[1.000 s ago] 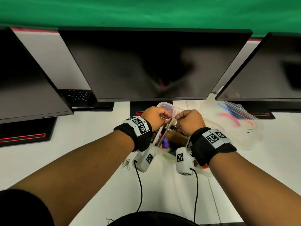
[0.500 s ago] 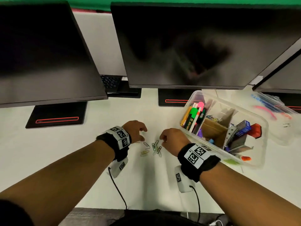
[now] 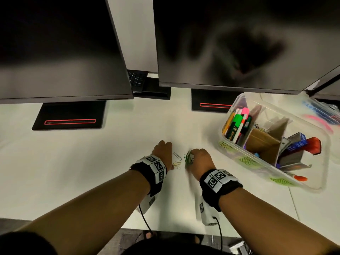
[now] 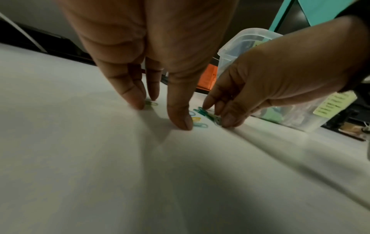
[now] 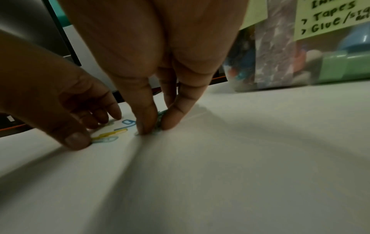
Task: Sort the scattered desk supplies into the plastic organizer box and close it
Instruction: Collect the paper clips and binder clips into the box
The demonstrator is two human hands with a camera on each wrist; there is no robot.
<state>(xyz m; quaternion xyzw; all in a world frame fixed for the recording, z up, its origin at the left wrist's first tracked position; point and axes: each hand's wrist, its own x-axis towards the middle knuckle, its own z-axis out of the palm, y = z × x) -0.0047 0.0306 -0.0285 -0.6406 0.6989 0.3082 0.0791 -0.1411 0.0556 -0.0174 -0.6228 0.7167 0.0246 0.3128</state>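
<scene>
Loose paper clips [image 3: 177, 161] lie on the white desk between my hands. My right hand [image 3: 197, 159] pinches a bunch of green paper clips [image 3: 188, 159] between thumb and fingers, against the desk; the right wrist view shows the green clips [image 5: 159, 121] in that pinch. My left hand [image 3: 163, 153] has its fingertips [image 4: 140, 102] and thumb down on the desk, spanning a yellow clip [image 4: 196, 119] and a teal clip [image 4: 200, 125], gripping nothing. The clear plastic organizer box [image 3: 228, 150] stands open to the right, holding markers [image 3: 237, 124], cardboard dividers and small boxes.
The box's clear lid [image 3: 320, 118] lies behind it at the far right. Two dark monitors [image 3: 220, 43] hang over the back of the desk on black stands [image 3: 70, 116]. Yellow labels [image 5: 330, 17] are stuck to the box wall. The desk's front edge is just behind my wrists.
Both hands left the box, swung left and came down to the clips. The right hand has closed on the green clips, and the left fingertips now touch the desk.
</scene>
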